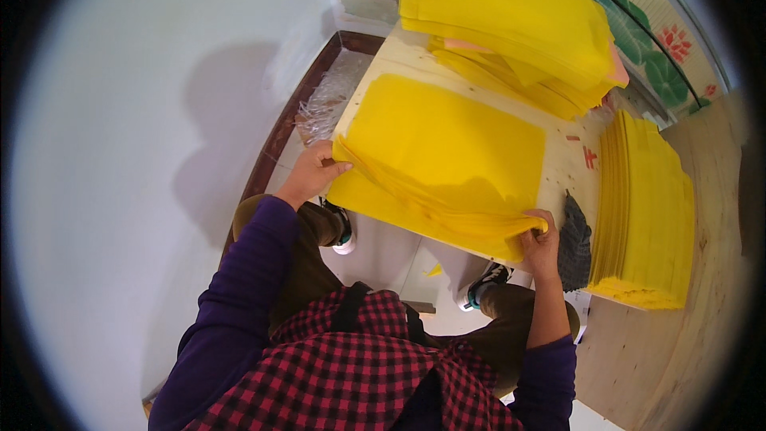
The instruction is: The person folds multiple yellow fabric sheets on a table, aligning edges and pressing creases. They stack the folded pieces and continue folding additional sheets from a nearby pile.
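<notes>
A yellow cloth sheet (447, 140) lies on a pale wooden tabletop (568, 172) in front of me. Its near edge is lifted into a loose, rumpled fold that runs between my two hands. At the near left corner, my left hand (309, 174) pinches the edge between thumb and fingers. My right hand (539, 246) grips the bunched edge at the near right corner. Beneath the fold, more flat yellow cloth shows along the table's front. Whether it is the same sheet or another layer, I cannot tell.
A tall, draped heap of yellow cloth (511, 20) sits at the far side. Right of the sheet stands a neat stack of yellow pieces (642, 207), with a dark grey cloth (574, 249) beside it. A white wall (159, 112) is at left. A yellow scrap (433, 270) lies on the floor.
</notes>
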Tool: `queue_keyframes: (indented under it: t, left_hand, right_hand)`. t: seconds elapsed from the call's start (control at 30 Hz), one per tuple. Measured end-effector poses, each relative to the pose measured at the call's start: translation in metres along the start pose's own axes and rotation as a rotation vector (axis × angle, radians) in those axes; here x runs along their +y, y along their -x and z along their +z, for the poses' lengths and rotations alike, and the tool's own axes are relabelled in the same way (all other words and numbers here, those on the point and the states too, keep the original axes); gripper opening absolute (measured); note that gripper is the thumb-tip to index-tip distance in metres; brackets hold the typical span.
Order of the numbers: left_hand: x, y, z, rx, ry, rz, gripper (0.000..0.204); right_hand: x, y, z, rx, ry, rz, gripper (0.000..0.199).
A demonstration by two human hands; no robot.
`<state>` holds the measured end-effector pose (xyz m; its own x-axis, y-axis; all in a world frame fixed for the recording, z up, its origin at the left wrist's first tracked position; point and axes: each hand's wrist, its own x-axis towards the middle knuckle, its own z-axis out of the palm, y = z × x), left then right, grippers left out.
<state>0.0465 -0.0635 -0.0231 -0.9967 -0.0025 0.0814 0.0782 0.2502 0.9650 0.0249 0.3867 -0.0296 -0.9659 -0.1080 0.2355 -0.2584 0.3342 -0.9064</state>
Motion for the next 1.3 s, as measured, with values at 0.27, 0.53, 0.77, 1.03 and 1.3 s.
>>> queue_keyframes:
  t: [0.27,0.53,0.77,1.03,1.3]
  left_hand:
    - [-0.003,-0.005,-0.002,0.013,-0.113,-0.143,0.019]
    - [-0.002,-0.012,0.001,0.118,-0.308,-0.214,0.019]
    - [-0.005,-0.012,0.0,0.17,-0.348,-0.127,0.018]
    - [-0.01,-0.009,-0.001,0.24,-0.329,0.102,0.023]
    - [-0.007,-0.008,-0.004,0.204,-0.398,0.133,0.021]
  right_hand:
    - [0.008,-0.007,-0.002,-0.006,0.225,0.125,0.016]
    - [0.012,-0.005,0.002,0.045,0.144,0.154,0.02]
    - [0.009,-0.011,0.0,0.08,0.067,0.211,0.021]
    - [0.012,-0.013,0.003,0.098,0.047,0.253,0.023]
    - [0.006,-0.018,0.003,0.092,0.262,0.269,0.023]
